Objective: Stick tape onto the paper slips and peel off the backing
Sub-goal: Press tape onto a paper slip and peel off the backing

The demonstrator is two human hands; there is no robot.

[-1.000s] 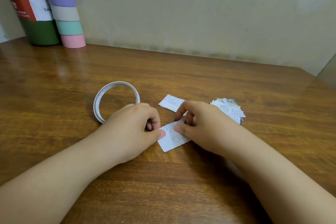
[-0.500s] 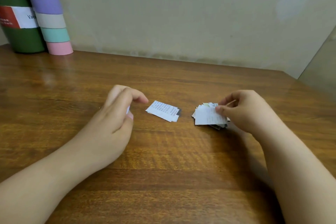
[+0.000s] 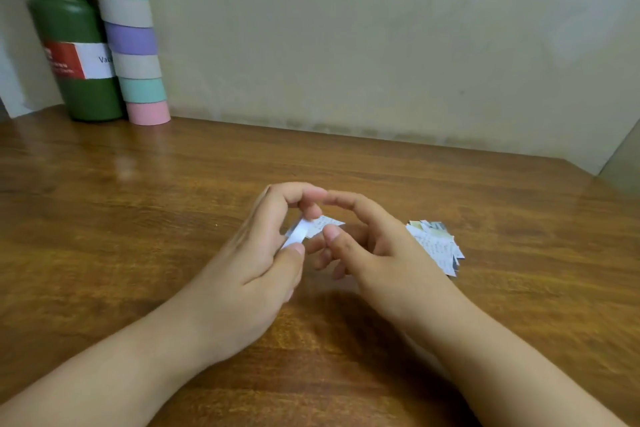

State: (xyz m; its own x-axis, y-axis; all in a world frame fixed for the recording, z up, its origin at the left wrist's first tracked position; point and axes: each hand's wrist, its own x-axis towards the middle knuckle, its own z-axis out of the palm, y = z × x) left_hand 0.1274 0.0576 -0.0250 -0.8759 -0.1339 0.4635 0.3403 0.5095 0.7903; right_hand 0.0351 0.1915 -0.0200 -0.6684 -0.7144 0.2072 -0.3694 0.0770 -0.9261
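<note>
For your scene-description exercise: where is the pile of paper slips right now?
In the head view, the pile of paper slips lies on the wooden table, right of centre, just beyond the right hand.

Both forearms are being held low and converging; left hand [image 3: 256,253] is being pinched closed, right hand [image 3: 374,246] loosely curled.

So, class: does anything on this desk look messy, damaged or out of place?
Only the pile of paper slips by the right hand: it is fanned out unevenly, corners askew. Nothing looks spilled or torn.
</note>
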